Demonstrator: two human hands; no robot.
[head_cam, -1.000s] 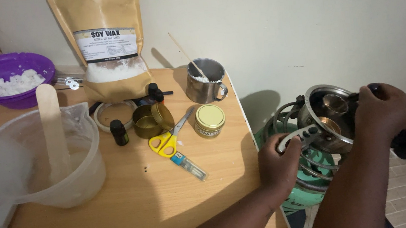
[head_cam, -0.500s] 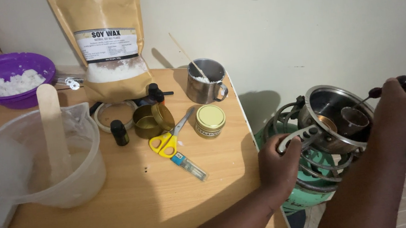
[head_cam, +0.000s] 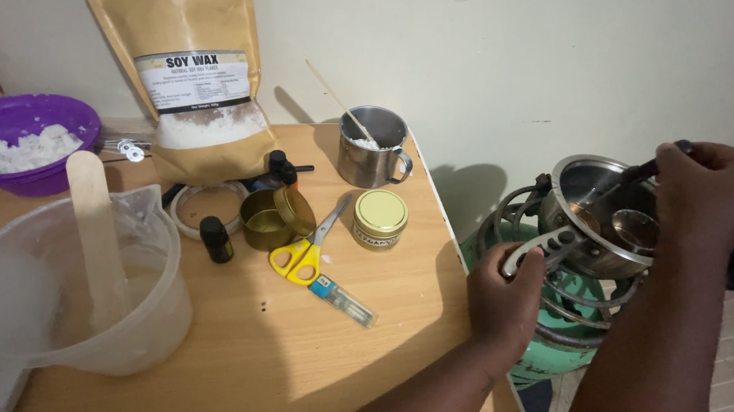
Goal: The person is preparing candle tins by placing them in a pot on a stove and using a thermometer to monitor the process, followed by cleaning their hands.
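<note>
Left hand (head_cam: 502, 296) clamped on the pot's handle (head_cam: 535, 250), right hand (head_cam: 712, 183) pinching a spoon (head_cam: 632, 222) inside the steel pot (head_cam: 599, 209) — perched on its burner (head_cam: 568, 303), one jolt could tip it

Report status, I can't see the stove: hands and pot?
Left hand shut on pot handle. Right hand shut on spoon over pot. Nothing obstructing.

Wooden table (head_cam: 248, 373) filling lower left: clear jug (head_cam: 67, 292) at left, yellow scissors (head_cam: 304, 253) mid-frame, gold tin (head_cam: 379, 217) beside, steel mug (head_cam: 370, 151) and brown pouch (head_cam: 190, 79) above.
</note>
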